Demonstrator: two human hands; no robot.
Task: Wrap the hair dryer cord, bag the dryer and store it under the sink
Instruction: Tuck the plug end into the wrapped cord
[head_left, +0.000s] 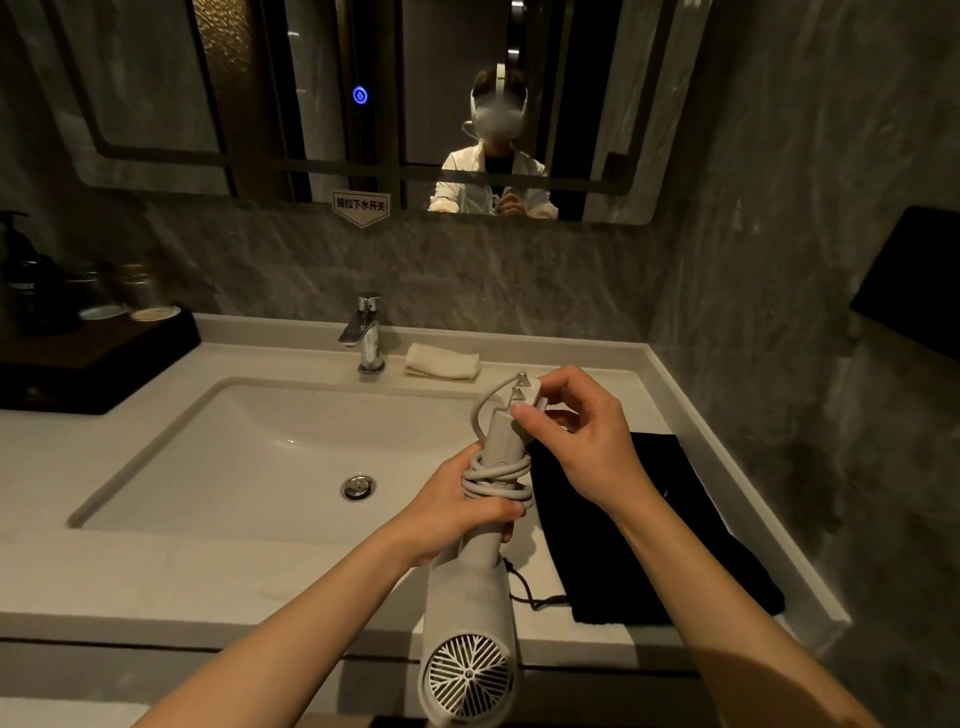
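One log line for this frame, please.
stage: cord wrap ending | left hand: dryer handle | right hand: plug | black bag: on counter

- Our left hand (457, 512) and right hand (582, 441): bare, no rings, watch or gloves.
- Forearms bare, no sleeves in direct view.
- Mirror (597, 171) reflection: we wear a white jacket, white headset.

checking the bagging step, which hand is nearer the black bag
Right. The right hand hangs over the far end of the bag, pinching the plug. The left hand grips the dryer beside it.
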